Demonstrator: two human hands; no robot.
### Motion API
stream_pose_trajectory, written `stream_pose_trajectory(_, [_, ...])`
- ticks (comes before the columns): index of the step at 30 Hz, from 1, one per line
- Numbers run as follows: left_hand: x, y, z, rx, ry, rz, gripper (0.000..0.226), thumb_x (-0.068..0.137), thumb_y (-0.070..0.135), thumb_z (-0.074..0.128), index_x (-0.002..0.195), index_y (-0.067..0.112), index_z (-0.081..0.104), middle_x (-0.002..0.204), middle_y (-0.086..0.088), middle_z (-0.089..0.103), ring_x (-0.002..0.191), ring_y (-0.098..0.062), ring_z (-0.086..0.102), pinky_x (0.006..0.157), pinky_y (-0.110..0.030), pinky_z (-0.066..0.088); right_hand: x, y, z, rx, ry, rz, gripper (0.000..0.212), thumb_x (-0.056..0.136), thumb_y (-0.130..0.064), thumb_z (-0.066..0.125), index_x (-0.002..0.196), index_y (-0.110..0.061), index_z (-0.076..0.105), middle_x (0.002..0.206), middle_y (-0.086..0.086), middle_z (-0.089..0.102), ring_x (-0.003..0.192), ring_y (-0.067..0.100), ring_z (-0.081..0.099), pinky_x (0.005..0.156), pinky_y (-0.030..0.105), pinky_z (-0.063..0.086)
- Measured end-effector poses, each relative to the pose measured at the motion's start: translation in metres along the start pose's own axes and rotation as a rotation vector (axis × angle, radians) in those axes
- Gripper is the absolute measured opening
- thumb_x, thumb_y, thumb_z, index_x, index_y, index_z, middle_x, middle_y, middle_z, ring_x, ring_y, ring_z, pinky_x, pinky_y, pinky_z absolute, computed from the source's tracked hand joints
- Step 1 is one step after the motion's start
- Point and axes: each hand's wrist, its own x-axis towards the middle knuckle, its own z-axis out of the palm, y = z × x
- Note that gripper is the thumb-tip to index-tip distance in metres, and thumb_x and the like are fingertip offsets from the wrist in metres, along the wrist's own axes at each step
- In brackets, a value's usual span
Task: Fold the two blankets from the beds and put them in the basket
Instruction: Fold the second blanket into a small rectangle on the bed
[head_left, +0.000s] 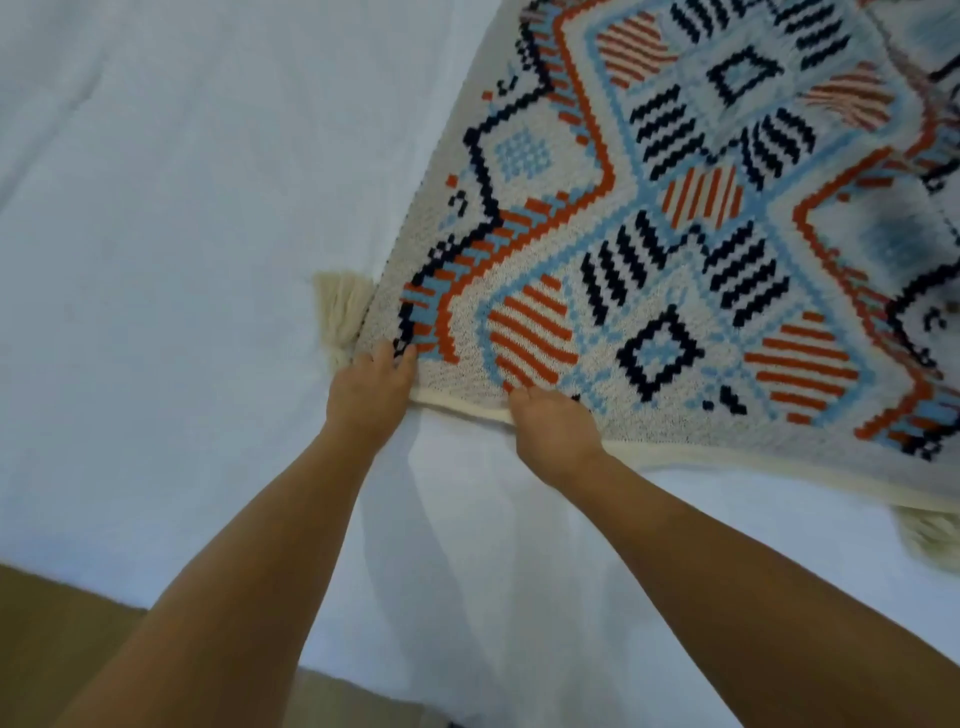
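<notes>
The blanket (675, 234) lies spread on the white bed (182, 234). The left hand (370, 392) pinches its corner by the tassel (340, 306). The right hand (553, 428) pinches the cream edge close by. Both fists are closed tight on it, probably to lift it for folding.

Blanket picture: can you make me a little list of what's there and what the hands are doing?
blanket: patterned blanket, spread on the bed
bed: white sheet
left hand: gripping the blanket's near edge at the corner
right hand: gripping the same edge, close beside
tassel: cream, at the corner
basket: not in view
</notes>
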Motion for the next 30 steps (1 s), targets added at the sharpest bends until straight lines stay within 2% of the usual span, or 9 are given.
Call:
stream_pose_trajectory(2, [-0.024, -0.004, -0.002, 0.051, 0.061, 0.029, 0.056, 0.047, 0.014, 0.089, 0.100, 0.006, 0.072, 0.072, -0.013, 0.063, 0.045, -0.025, 0.055, 0.036, -0.021, 0.038, -0.015, -0.010, 0.005, 0.007, -0.032, -0.026, 0.025, 0.086, -0.003, 0.045, 0.110, -0.009, 0.050, 0.103, 0.011, 0.060, 0.085, 0.025, 0.055, 0.064, 0.032, 0.037])
stream_pose_trajectory(8, [-0.104, -0.022, 0.011, 0.091, -0.042, -0.028, 0.055, 0.063, 0.020, 0.082, 0.113, 0.006, 0.064, 0.087, -0.014, 0.065, 0.059, -0.025, 0.061, 0.041, -0.024, 0.042, -0.061, -0.059, 0.021, -0.028, -0.109, -0.117, 0.023, 0.086, -0.004, 0.046, 0.108, -0.010, 0.051, 0.100, 0.009, 0.062, 0.082, 0.024, 0.058, 0.065, 0.031, 0.041])
stream_pose_trajectory(13, [-0.176, -0.034, 0.044, 0.031, 0.055, -0.073, 0.059, 0.037, 0.006, 0.089, 0.093, 0.004, 0.073, 0.066, -0.014, 0.061, 0.047, -0.027, 0.057, 0.033, -0.019, 0.035, -0.106, -0.103, 0.056, -0.013, -0.223, -0.214, 0.027, 0.085, 0.001, 0.046, 0.110, -0.008, 0.051, 0.107, 0.013, 0.061, 0.089, 0.027, 0.059, 0.068, 0.033, 0.044])
stream_pose_trajectory(15, [-0.194, -0.030, 0.056, 0.045, -0.032, -0.157, 0.064, 0.050, 0.008, 0.085, 0.112, 0.007, 0.067, 0.079, -0.015, 0.064, 0.066, -0.028, 0.063, 0.040, -0.022, 0.037, -0.114, -0.111, 0.071, -0.031, -0.276, -0.215, 0.038, 0.085, 0.002, 0.047, 0.122, -0.007, 0.044, 0.119, 0.015, 0.053, 0.101, 0.029, 0.054, 0.076, 0.035, 0.046])
stream_pose_trajectory(17, [-0.204, -0.021, 0.073, 0.020, -0.135, -0.253, 0.065, 0.082, 0.015, 0.059, 0.142, 0.012, 0.035, 0.116, -0.015, 0.055, 0.105, -0.027, 0.056, 0.060, -0.029, 0.042, -0.118, -0.110, 0.078, -0.061, -0.309, -0.193, 0.050, 0.086, 0.002, 0.048, 0.133, -0.008, 0.034, 0.129, 0.016, 0.045, 0.113, 0.030, 0.048, 0.083, 0.039, 0.046])
stream_pose_trajectory(19, [-0.211, -0.011, 0.083, 0.000, -0.219, -0.344, 0.065, 0.092, 0.018, 0.037, 0.149, 0.013, 0.005, 0.139, -0.013, 0.034, 0.128, -0.028, 0.034, 0.078, -0.035, 0.040, -0.123, -0.106, 0.079, -0.063, -0.317, -0.194, 0.054, 0.087, 0.001, 0.047, 0.137, -0.009, 0.030, 0.135, 0.015, 0.040, 0.121, 0.031, 0.042, 0.090, 0.040, 0.044])
stream_pose_trajectory(22, [-0.210, 0.009, 0.074, -0.063, -0.238, -0.379, 0.068, 0.090, 0.021, 0.036, 0.148, 0.012, 0.002, 0.150, -0.013, 0.018, 0.137, -0.030, 0.020, 0.098, -0.043, 0.032, -0.133, -0.092, 0.075, 0.039, -0.293, -0.231, 0.044, 0.088, -0.008, 0.046, 0.131, -0.009, 0.036, 0.130, 0.012, 0.042, 0.116, 0.028, 0.041, 0.089, 0.035, 0.041])
stream_pose_trajectory(26, [-0.188, 0.056, 0.044, -0.246, -0.193, -0.147, 0.081, 0.085, 0.028, 0.044, 0.148, 0.015, -0.005, 0.156, -0.011, -0.001, 0.142, -0.029, 0.001, 0.112, -0.048, 0.009, -0.154, -0.045, 0.057, 0.216, -0.067, -0.232, 0.039, 0.087, -0.017, 0.048, 0.124, -0.006, 0.047, 0.120, 0.011, 0.049, 0.109, 0.026, 0.046, 0.090, 0.032, 0.038])
stream_pose_trajectory(30, [-0.150, 0.137, 0.008, -0.250, -0.236, 0.295, 0.094, 0.082, 0.044, 0.046, 0.145, 0.019, -0.019, 0.154, -0.009, -0.021, 0.141, -0.028, -0.019, 0.112, -0.048, -0.010, -0.185, 0.040, 0.035, 0.144, 0.116, 0.032, 0.048, 0.080, -0.002, 0.048, 0.128, -0.004, 0.048, 0.128, 0.016, 0.049, 0.116, 0.031, 0.045, 0.101, 0.036, 0.035])
